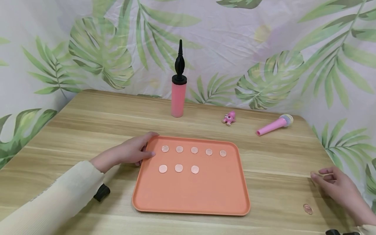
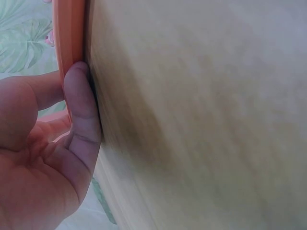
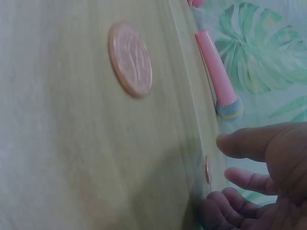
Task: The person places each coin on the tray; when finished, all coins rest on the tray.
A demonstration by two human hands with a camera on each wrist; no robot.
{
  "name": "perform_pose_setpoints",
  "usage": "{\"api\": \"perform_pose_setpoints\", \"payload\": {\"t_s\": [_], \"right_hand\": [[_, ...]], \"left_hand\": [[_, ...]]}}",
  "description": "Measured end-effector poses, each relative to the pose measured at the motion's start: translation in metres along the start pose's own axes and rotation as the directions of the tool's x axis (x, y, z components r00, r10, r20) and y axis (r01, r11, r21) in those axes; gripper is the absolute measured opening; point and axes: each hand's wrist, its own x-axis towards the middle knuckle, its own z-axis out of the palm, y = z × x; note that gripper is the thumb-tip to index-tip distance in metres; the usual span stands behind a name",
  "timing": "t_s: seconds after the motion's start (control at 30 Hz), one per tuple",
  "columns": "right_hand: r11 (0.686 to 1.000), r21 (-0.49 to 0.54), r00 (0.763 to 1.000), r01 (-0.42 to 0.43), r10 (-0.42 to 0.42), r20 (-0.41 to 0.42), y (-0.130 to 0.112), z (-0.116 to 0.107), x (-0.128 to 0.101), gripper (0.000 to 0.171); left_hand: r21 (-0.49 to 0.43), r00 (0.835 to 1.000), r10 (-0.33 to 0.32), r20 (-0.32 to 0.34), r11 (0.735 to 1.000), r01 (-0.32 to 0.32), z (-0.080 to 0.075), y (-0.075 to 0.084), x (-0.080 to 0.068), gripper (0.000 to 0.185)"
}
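The left hand [image 1: 129,151], in a cream ribbed sleeve, grips the upper left rim of the flat orange plastic tray [image 1: 188,195]; the left wrist view shows its thumb [image 2: 81,105] pressed against the tray's edge, the fingers curled round the rim. The tray lies on the pale wooden table [image 1: 88,130]. Inside the tray, eight round copper-coloured coins [image 1: 179,159] lie in two rows: five along its far side and three in the row nearer the person, all towards the tray's left. Behind the tray stands an upright pink cylindrical hand pump with a black nozzle [image 1: 178,88]. Beyond the tray's far right corner sit a small pink toy figure [image 1: 229,117] and, further right, a pink toy microphone [image 1: 274,124] lying on its side. Well to the right of the tray, the right hand [image 1: 337,184] rests on the table, fingers loosely bent and grasping nothing. A loose copper coin [image 1: 307,209] lies flat on the table just beside this hand, right of the tray's near right corner; the right wrist view shows another coin [image 3: 207,169] close to the fingertips [image 3: 230,143].
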Motion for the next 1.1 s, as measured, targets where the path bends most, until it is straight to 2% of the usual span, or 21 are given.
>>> {"api": "perform_pose_setpoints", "payload": {"t_s": [0.37,0.8,1.1], "right_hand": [[0.999,-0.041,0.996,-0.025,0.028,0.087,0.0118,-0.0009,0.0067,0.060],[0.999,-0.023,0.996,-0.039,0.041,0.078,0.0060,0.0025,0.0092,0.051],[0.999,-0.048,0.999,-0.006,0.008,0.045,0.0063,0.0032,0.0102,0.043]], "left_hand": [[0.004,1.000,0.009,0.000,1.000,-0.009,-0.0003,-0.0003,-0.0002,0.065],[0.010,1.000,0.015,-0.003,1.000,-0.015,0.0007,-0.0025,0.0003,0.065],[0.011,1.000,0.021,-0.007,1.000,-0.021,0.0010,-0.0034,0.0008,0.065]]}}
